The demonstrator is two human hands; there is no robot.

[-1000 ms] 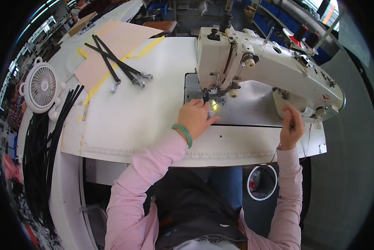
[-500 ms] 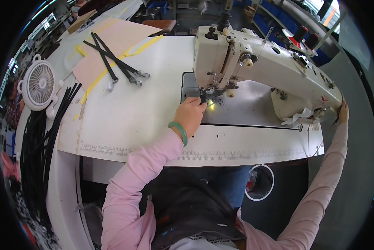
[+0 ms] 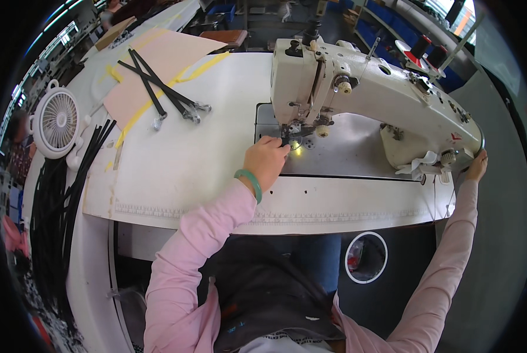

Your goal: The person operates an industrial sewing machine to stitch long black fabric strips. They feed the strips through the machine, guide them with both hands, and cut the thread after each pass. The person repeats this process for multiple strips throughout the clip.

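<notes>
A white sewing machine [image 3: 387,88] stands on the right half of the table. My left hand [image 3: 265,160], with a green bangle at the wrist, is closed at the needle area. Its fingertips pinch a small piece of black strap [image 3: 285,142] beside the presser foot; most of that strap is hidden. At the machine's right end my right hand [image 3: 478,165] is curled against the handwheel [image 3: 482,136], its fingertips partly out of sight. A small yellow light shines on the metal bed [image 3: 345,154] by the needle.
Several black straps with wrapped ends [image 3: 163,88] lie on pink card [image 3: 151,65] at the far left. A white fan [image 3: 59,120] and a hanging bundle of black straps [image 3: 49,217] are at the left edge. Thread spools [image 3: 420,47] stand behind the machine; a white-rimmed bin [image 3: 366,281] sits below.
My right hand has slid down and slightly inward along the handwheel. My left hand stays at the needle with the black strap. The view has shifted a little.
</notes>
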